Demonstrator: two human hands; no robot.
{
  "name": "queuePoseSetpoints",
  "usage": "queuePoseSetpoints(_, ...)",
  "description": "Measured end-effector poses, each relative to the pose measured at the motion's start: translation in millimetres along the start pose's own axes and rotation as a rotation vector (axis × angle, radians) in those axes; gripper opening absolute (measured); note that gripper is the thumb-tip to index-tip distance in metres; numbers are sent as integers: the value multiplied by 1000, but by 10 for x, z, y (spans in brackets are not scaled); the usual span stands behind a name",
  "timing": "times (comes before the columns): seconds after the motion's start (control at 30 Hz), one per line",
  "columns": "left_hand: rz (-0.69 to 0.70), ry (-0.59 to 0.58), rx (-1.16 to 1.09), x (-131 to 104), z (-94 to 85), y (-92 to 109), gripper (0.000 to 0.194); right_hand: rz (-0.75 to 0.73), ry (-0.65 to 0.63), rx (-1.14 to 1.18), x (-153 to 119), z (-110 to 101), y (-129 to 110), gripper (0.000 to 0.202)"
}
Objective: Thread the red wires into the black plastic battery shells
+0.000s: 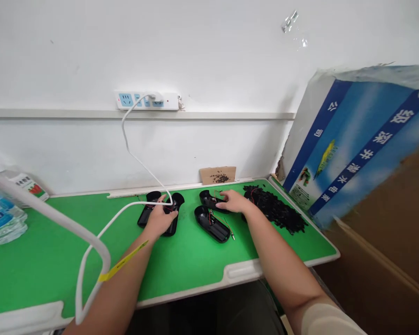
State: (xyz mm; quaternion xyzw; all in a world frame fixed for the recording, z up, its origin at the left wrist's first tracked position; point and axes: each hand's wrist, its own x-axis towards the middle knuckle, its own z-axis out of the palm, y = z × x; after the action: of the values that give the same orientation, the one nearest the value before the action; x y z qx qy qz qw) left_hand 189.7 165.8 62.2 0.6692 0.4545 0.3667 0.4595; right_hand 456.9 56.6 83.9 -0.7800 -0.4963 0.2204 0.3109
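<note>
My left hand (159,219) is closed on a black plastic housing (174,218) with a flared top end, thumb and fingers at its edges. Beside it lies a second black housing (145,215), partly covered by the hand. Over to the right, my right hand (233,202) grips the end of another black housing (208,199) with thin wires at it. Just below that one, a housing (212,225) rests untouched, open side up, with red and yellowish wires coming out. The fingertips of both hands are small and partly hidden.
A heap of small black pieces (279,209) covers the table's right end. Small dark bits lie on a cardboard piece (218,176) by the wall. A white cable (132,158) loops from the power strip (148,100) across my left arm. Bottles (3,216) stand left; a large box (363,144) right.
</note>
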Motion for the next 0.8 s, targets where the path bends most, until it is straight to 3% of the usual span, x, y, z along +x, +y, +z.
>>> queuePoseSetpoints(0.13, 43, 63, 285, 19, -23, -3, 63, 59, 30, 72, 12, 120, -13, 35)
queuePoseSetpoints(0.33, 245, 114, 519, 0, 3, 0, 92, 126, 99, 332, 96, 106, 23, 20)
queuePoseSetpoints(0.5, 457, 361, 483, -89, -5, 136, 96, 66, 135, 718, 23, 141, -184, 30)
queuePoseSetpoints(0.6, 568, 488, 344, -223, -22, 292, 89, 26, 56, 1177, -142, 277, -408, 35)
queuePoseSetpoints(0.63, 592, 476, 288, -276, -16, 335, 83, 23, 7, 1324, -210, 339, -481, 39)
queuePoseSetpoints(0.7, 600, 333, 136, -377, 25, 390, 63, 23, -90, 1485, -352, 471, -610, 45)
queuePoseSetpoints(0.8, 405, 26, -221, -483, 145, 406, 51, 2, -208, 1518, -530, 639, -739, 49)
